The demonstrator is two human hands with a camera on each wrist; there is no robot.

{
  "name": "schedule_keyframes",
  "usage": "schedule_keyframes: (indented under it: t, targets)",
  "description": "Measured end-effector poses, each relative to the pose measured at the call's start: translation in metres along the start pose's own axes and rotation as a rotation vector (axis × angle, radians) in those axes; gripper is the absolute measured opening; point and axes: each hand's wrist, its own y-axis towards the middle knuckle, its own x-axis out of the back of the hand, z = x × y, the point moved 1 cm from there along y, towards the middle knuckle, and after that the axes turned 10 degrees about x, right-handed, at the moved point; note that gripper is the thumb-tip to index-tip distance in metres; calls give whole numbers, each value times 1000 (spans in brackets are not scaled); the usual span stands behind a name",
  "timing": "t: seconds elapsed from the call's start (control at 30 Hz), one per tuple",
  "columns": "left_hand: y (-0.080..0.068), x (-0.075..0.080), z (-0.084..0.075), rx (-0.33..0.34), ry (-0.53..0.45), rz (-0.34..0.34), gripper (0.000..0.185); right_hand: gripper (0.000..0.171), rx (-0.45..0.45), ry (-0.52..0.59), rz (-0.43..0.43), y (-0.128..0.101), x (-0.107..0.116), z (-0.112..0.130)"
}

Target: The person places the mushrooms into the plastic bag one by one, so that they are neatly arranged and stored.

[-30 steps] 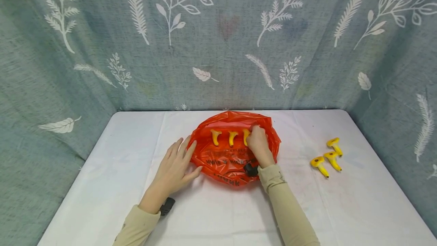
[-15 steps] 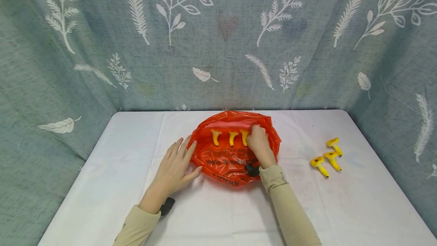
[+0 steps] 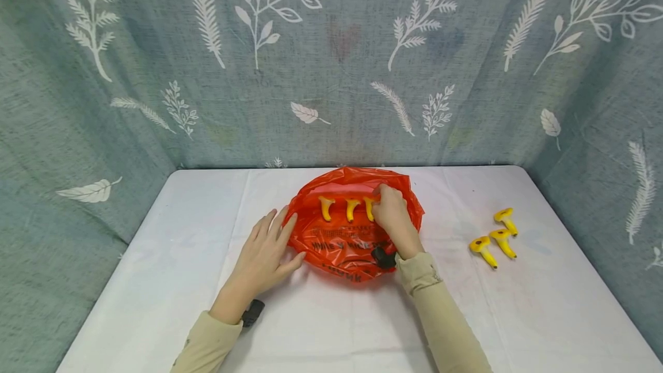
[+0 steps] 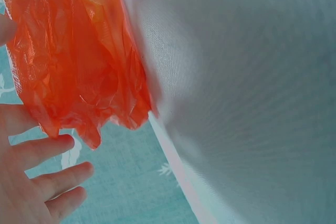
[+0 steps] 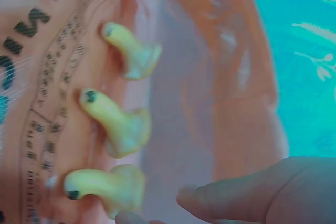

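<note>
The left hand (image 3: 265, 258) is lying flat on the white table (image 3: 544, 315), its fingers (image 4: 44, 148) straight and spread a little apart. Its fingertips are touching the left edge of the orange plastic bag (image 3: 339, 246) and holding nothing.

The right hand (image 3: 393, 217) is resting on the bag, on its right side. Its fingers (image 5: 236, 198) are bending down toward the bag's open mouth. 3 yellow toy mushrooms (image 3: 348, 208) are lying in a row inside the bag, just to the left of these fingertips. The nearest one (image 5: 107, 187) is sitting right by the fingertips, maybe touching them. I cannot tell if the fingers are pinching it or the thin plastic beside it.

3 more yellow mushrooms (image 3: 494, 238) are lying on the table, well away to the right of the right hand's fingers, close to each other.

What could go wrong: the bag is thin and slippery. If the right fingers tug on the plastic, the row of 3 may roll and bump together. If the left fingertips are pressing too softly, the whole bag may slide across the table. The bag's mouth is floppy, so it may fall shut over the mushrooms.
</note>
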Motion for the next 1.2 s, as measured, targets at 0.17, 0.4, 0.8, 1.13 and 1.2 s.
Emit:
schedule_keyframes:
  t: [0.17, 0.4, 0.8, 1.13, 1.2]
  targets:
    - [1, -1, 1, -3, -1, -2, 74, 21, 70, 48, -37, -8, 11, 7]
    - [2, -2, 2, 11, -4, 3, 74, 15, 140, 101, -76, -24, 31, 19]
    - [2, -1, 3, 12, -7, 5, 74, 17, 188, 120, -52, -43, 61, 9]
    - [2, 0, 3, 13, -4, 11, 74, 17, 194, 94, -144, -60, 92, -26]
    - [2, -1, 3, 14, -6, 14, 74, 17, 181, 87, -143, -64, 97, -33]
